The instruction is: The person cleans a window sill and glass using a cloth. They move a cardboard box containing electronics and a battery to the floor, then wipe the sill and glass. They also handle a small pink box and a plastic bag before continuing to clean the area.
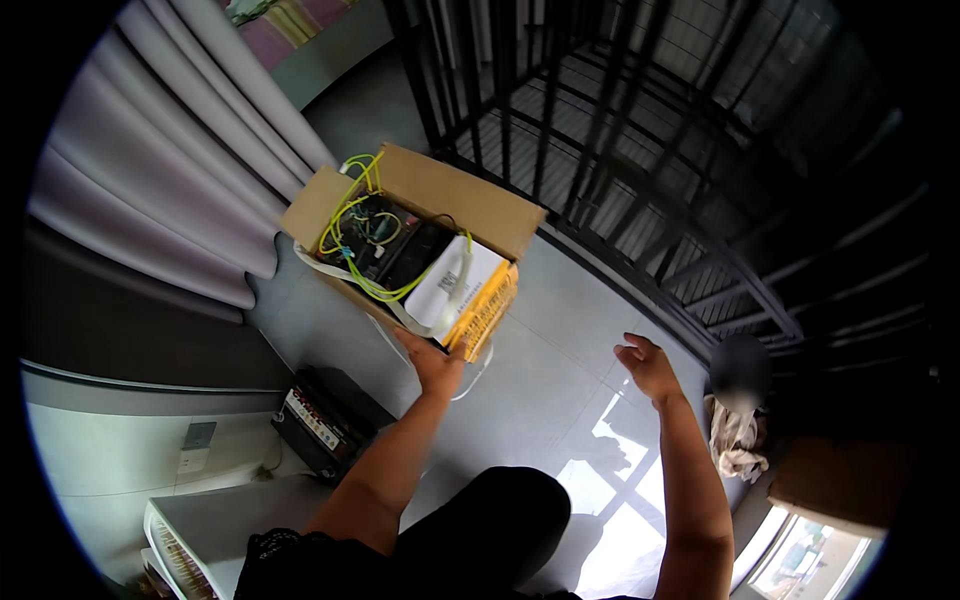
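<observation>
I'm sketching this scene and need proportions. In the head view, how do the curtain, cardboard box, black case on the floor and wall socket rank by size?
Largest to smallest, as they look here:
1. Curtain
2. Cardboard box
3. Black case
4. Wall socket

Left arm (385,470) is slanting forward and right, left hand (436,366) is splaying, thumb and fingers apart, right arm (694,485) is extending forward, right hand (650,369) is hovering empty, fingers loosely curling leftward.
</observation>
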`<action>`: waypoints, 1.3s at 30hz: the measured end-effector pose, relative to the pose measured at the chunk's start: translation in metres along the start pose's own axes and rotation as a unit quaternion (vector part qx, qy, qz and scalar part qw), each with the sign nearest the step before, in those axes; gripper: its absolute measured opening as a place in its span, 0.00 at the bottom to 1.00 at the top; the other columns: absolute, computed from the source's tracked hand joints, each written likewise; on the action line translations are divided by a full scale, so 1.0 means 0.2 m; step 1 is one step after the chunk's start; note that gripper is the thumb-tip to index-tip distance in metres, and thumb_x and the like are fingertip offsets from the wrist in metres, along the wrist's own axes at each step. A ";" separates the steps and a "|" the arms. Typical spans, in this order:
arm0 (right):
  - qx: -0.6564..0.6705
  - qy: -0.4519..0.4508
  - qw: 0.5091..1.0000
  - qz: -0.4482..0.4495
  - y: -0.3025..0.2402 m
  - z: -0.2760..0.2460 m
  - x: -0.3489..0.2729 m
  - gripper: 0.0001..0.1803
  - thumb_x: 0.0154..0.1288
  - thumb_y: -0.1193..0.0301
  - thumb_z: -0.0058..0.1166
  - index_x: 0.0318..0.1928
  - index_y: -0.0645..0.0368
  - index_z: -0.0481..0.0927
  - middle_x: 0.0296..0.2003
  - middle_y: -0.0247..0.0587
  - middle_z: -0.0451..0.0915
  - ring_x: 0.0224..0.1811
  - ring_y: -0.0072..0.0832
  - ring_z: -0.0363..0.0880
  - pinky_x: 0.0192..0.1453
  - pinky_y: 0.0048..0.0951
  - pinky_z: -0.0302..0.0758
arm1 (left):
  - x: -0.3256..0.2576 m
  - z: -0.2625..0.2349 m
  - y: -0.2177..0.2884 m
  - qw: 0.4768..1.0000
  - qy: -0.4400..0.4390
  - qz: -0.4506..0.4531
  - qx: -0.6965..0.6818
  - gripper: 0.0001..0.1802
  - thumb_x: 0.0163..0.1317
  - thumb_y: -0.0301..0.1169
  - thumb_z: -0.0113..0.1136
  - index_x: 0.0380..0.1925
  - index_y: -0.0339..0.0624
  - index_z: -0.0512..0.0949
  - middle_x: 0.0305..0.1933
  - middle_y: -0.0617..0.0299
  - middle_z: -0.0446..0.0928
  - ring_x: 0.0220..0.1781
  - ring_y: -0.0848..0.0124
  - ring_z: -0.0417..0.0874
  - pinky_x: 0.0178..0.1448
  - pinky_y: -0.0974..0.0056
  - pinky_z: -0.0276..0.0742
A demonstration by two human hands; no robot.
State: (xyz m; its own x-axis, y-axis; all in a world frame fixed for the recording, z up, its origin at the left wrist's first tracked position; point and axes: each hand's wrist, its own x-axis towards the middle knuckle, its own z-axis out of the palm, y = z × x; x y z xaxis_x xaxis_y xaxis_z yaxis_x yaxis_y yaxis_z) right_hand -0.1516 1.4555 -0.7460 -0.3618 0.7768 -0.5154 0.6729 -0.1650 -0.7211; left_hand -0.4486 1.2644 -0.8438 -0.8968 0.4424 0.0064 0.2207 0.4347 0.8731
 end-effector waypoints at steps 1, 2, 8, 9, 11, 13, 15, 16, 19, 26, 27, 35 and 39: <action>-0.010 -0.014 1.000 -0.011 -0.10 0.06 0.03 0.33 0.65 0.55 0.59 0.63 0.63 0.71 0.54 0.56 0.78 0.56 0.41 0.78 0.59 0.33 0.74 | 0.00 -0.02 0.01 0.999 -0.018 -0.029 -0.002 0.66 0.50 0.28 0.72 0.68 0.21 0.25 0.70 0.24 0.48 0.73 0.41 0.55 0.78 0.57 0.47; -0.019 -0.029 0.999 -0.021 -0.18 0.13 0.07 0.33 0.65 0.54 0.59 0.63 0.63 0.71 0.54 0.56 0.78 0.57 0.41 0.78 0.59 0.33 0.73 | 0.00 -0.04 0.02 0.998 -0.036 -0.058 -0.004 0.66 0.50 0.28 0.72 0.68 0.22 0.24 0.70 0.24 0.48 0.72 0.40 0.56 0.77 0.56 0.49; -0.075 -0.058 0.995 -0.009 -0.46 0.41 0.24 0.39 0.61 0.51 0.62 0.65 0.62 0.69 0.59 0.57 0.74 0.60 0.43 0.76 0.62 0.35 0.72 | 0.02 -0.03 0.09 0.997 -0.031 -0.041 0.062 0.68 0.48 0.28 0.71 0.68 0.25 0.22 0.73 0.27 0.43 0.72 0.38 0.52 0.78 0.49 0.42; -0.068 -0.060 0.996 -0.002 -0.46 0.45 0.25 0.40 0.60 0.51 0.62 0.66 0.62 0.68 0.60 0.57 0.73 0.60 0.43 0.75 0.63 0.36 0.71 | 0.03 -0.03 0.09 0.997 -0.031 -0.035 0.062 0.68 0.47 0.28 0.71 0.68 0.26 0.21 0.73 0.27 0.42 0.72 0.38 0.52 0.78 0.49 0.42; -0.058 -0.060 0.996 -0.008 -0.40 0.52 0.31 0.44 0.58 0.51 0.63 0.69 0.61 0.63 0.64 0.57 0.69 0.63 0.44 0.73 0.65 0.36 0.70 | 0.03 -0.04 0.11 0.997 -0.037 -0.046 0.057 0.69 0.47 0.28 0.71 0.69 0.27 0.21 0.73 0.27 0.42 0.73 0.38 0.51 0.78 0.49 0.42; -0.010 -0.075 0.997 0.001 -0.41 0.57 0.33 0.50 0.57 0.52 0.65 0.72 0.59 0.55 0.67 0.57 0.66 0.66 0.45 0.70 0.67 0.37 0.68 | 0.04 -0.08 0.16 0.994 -0.053 -0.086 0.045 0.70 0.47 0.28 0.72 0.69 0.29 0.21 0.73 0.27 0.43 0.73 0.37 0.51 0.78 0.50 0.43; 0.069 -0.088 0.994 -0.024 -0.45 0.64 0.35 0.57 0.54 0.55 0.68 0.75 0.57 0.45 0.69 0.56 0.63 0.68 0.47 0.66 0.68 0.36 0.66 | 0.04 -0.03 0.00 0.997 -0.036 -0.064 0.029 0.71 0.47 0.27 0.73 0.70 0.34 0.19 0.69 0.30 0.53 0.71 0.46 0.58 0.77 0.56 0.48; 0.078 -0.075 0.992 -0.062 -0.42 0.70 0.42 0.59 0.53 0.57 0.70 0.76 0.56 0.42 0.69 0.55 0.62 0.69 0.45 0.65 0.68 0.36 0.66 | 0.04 0.00 -0.08 0.998 -0.032 -0.044 0.044 0.71 0.49 0.26 0.72 0.70 0.37 0.18 0.67 0.33 0.59 0.68 0.52 0.66 0.75 0.59 0.51; 0.095 -0.077 0.984 -0.133 -0.41 0.86 0.58 0.63 0.50 0.62 0.73 0.76 0.54 0.40 0.69 0.52 0.62 0.72 0.37 0.60 0.69 0.34 0.65 | 0.05 0.02 -0.21 0.991 -0.059 0.092 0.083 0.43 0.54 0.25 0.69 0.62 0.31 0.49 0.54 0.41 0.72 0.55 0.58 0.75 0.61 0.59 0.66; 0.238 -0.034 0.960 -0.145 -0.41 1.05 0.66 0.60 0.44 0.69 0.75 0.75 0.52 0.49 0.63 0.43 0.72 0.66 0.37 0.70 0.68 0.33 0.67 | 0.08 -0.03 -0.01 0.989 -0.117 -0.022 -0.084 0.21 0.59 0.23 0.64 0.49 0.23 0.70 0.42 0.47 0.77 0.32 0.67 0.82 0.27 0.65 0.83; 0.243 -0.025 0.959 -0.144 -0.46 1.05 0.64 0.60 0.43 0.70 0.75 0.74 0.52 0.50 0.62 0.44 0.72 0.65 0.37 0.71 0.68 0.33 0.68 | 0.10 -0.06 0.01 0.984 -0.149 -0.067 -0.074 0.22 0.59 0.22 0.63 0.50 0.24 0.68 0.43 0.47 0.77 0.32 0.67 0.82 0.27 0.65 0.84; -0.017 -0.103 0.989 -0.109 -0.64 0.91 0.85 0.65 0.42 0.59 0.75 0.74 0.63 0.45 0.69 0.51 0.61 0.68 0.51 0.64 0.68 0.38 0.69 | 0.29 -0.02 -0.13 0.986 -0.148 0.007 -0.078 0.28 0.61 0.23 0.60 0.58 0.26 0.60 0.53 0.43 0.73 0.41 0.64 0.83 0.29 0.64 0.86; -0.059 -0.068 0.993 -0.076 -0.57 0.87 0.63 0.52 0.53 0.58 0.66 0.73 0.61 0.50 0.63 0.57 0.69 0.65 0.52 0.68 0.66 0.38 0.70 | 0.20 0.01 0.06 0.978 -0.152 -0.048 -0.134 0.37 0.62 0.23 0.59 0.65 0.30 0.49 0.58 0.41 0.70 0.46 0.61 0.83 0.32 0.62 0.88</action>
State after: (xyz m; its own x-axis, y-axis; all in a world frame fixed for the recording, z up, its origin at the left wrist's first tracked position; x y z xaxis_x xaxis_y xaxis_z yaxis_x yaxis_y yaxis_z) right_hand -0.3860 1.4664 -0.8079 -0.5440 0.6967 -0.4676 0.6715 0.0273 -0.7405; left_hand -0.4809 1.2892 -0.8334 -0.7445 0.6399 -0.1906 -0.0034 0.2819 0.9594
